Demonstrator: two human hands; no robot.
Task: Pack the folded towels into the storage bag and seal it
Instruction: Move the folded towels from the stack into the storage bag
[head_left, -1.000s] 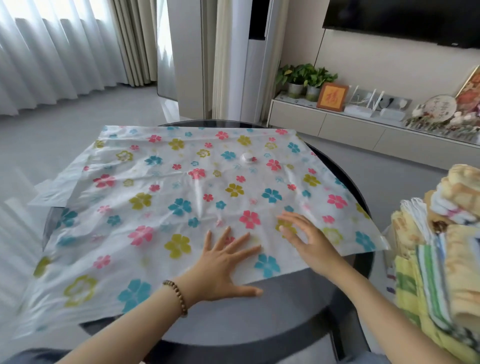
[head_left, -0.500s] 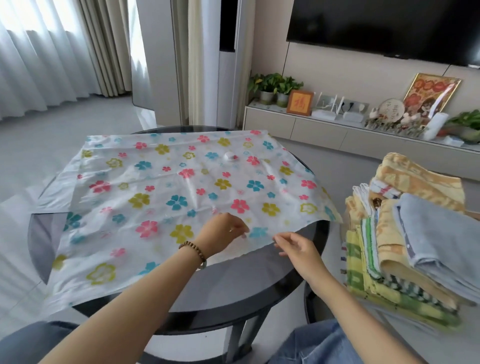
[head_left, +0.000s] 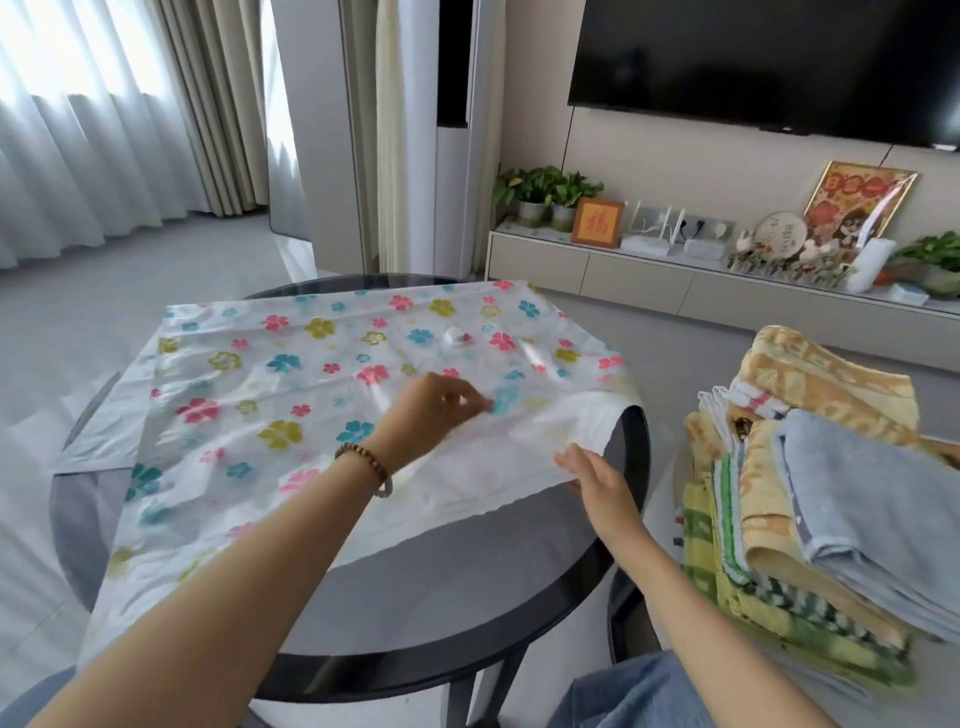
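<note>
The bag (head_left: 291, 395) lies empty; both hands, left (head_left: 436, 410) and right (head_left: 597, 473), now pinch its near edge open, towels (head_left: 831, 493) beside.

One view only — head-worn, wide-angle, looking forward and down from the person's seated position. Near field: round dark table (head_left: 441, 613), close enough that both forearms enter from the bottom edge. Far field — curtains (head_left: 104, 130) left, TV (head_left: 769, 62) upper right. Edges bend with the lens.
</note>
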